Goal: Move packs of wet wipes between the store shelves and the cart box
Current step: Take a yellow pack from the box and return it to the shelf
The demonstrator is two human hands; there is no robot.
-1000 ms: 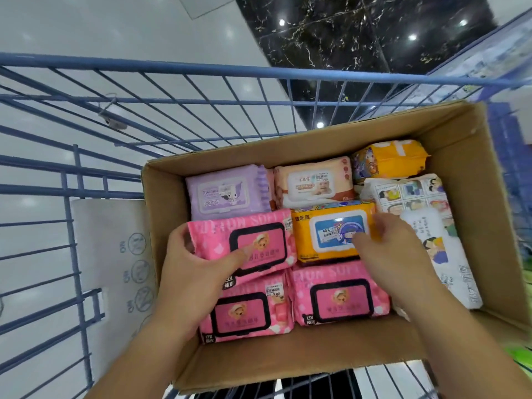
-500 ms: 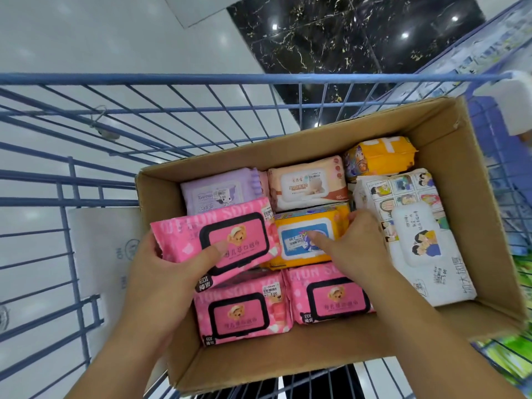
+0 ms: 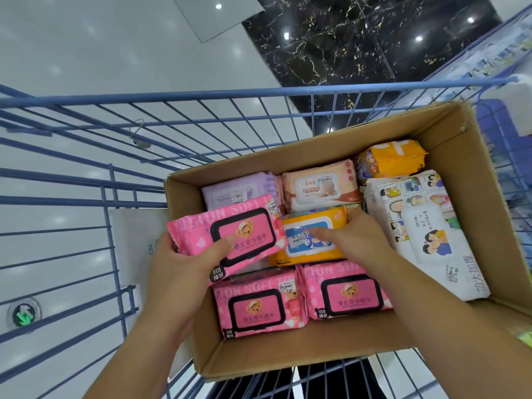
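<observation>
A cardboard box point(image 3: 449, 131) sits in a blue wire cart and holds several packs of wet wipes. My left hand point(image 3: 184, 263) grips a pink bear pack point(image 3: 230, 236), lifted and tilted above the box's left side, thumb on its lid. My right hand point(image 3: 354, 243) holds the orange pack with a blue lid point(image 3: 302, 240) in the middle of the box, thumb on top, fingers round its right end. Two more pink bear packs point(image 3: 259, 306) lie along the near wall.
Also in the box: a lilac pack point(image 3: 230, 194), a peach pack point(image 3: 319, 185), an orange-yellow pack point(image 3: 394, 159) at the far right, and a large white cartoon pack point(image 3: 426, 234) along the right wall. The blue cart rim point(image 3: 259, 96) surrounds the box. Store shelving point(image 3: 503, 67) stands at the right.
My left hand has lifted the pink bear pack up and off the stack toward the box's left wall. My right hand has slid left onto the orange pack and closed round it.
</observation>
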